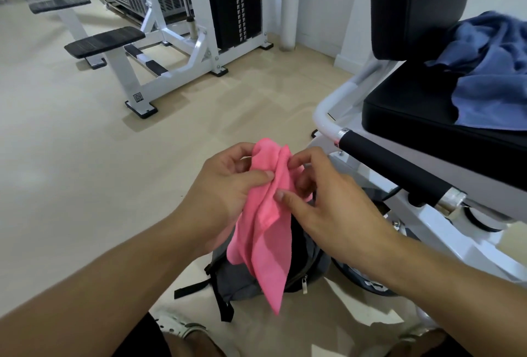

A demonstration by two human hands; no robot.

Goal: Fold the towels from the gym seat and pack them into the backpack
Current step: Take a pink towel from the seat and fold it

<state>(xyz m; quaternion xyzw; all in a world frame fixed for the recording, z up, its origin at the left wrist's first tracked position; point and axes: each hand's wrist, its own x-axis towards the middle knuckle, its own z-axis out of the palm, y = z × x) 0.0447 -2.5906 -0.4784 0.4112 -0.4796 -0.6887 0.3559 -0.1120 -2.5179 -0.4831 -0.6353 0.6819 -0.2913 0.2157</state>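
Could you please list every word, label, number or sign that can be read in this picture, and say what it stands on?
No text can be read.
Small square code sticker on the white steel frame of the weight machine: a printed pattern, too small to decipher.
Markings on the black weight stack plates: blurred, unreadable.

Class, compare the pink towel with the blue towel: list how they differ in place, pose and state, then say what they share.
The pink towel is held up by the left hand and right hand above the backpack; the blue towel lies on the gym seat, untouched. The pink towel hangs in long vertical folds; the blue towel lies crumpled in a heap. Neither is folded or packed yet.
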